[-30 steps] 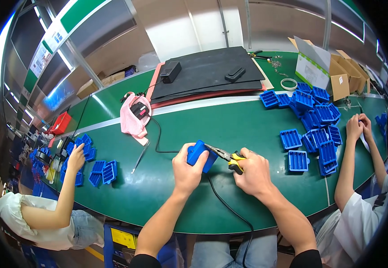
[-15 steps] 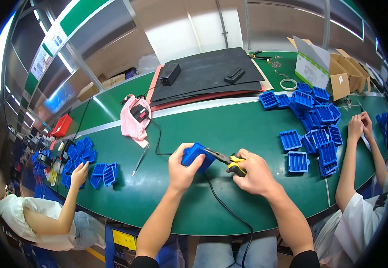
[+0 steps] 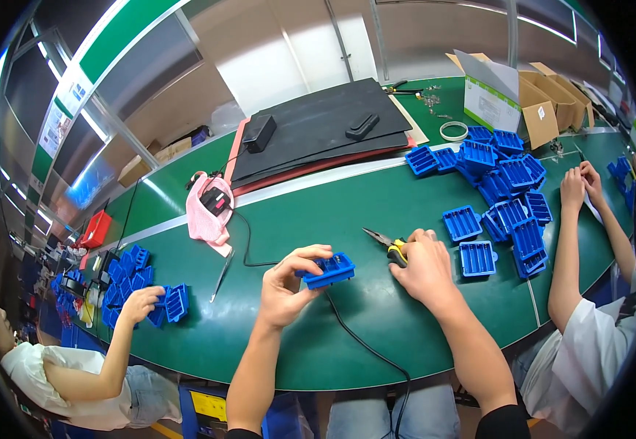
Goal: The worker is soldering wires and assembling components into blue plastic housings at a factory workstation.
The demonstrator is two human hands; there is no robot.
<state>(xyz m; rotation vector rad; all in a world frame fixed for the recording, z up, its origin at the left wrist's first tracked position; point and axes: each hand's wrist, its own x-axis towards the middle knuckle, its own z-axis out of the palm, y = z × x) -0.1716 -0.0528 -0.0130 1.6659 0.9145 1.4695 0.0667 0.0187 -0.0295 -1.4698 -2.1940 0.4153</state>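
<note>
**A:** so the blue plastic tray (image 3: 330, 269) sits pinched in the left hand (image 3: 286, 289), just above the green table (image 3: 347, 212); long axis runs left-right, ribbed slots facing up

**B:** yep; right hand (image 3: 427, 267) is just beside it, fist wrapped round yellow-handled pliers (image 3: 385, 243); their metal tips point up-left, away from the tray; glossy moulded stuff, hard edges

left hand (image 3: 286, 287): raised, fingers curled in a pinching grip, forearm bare | right hand (image 3: 426, 265): closed in a fist-like grasp, knuckles up, forearm extended forward
</note>
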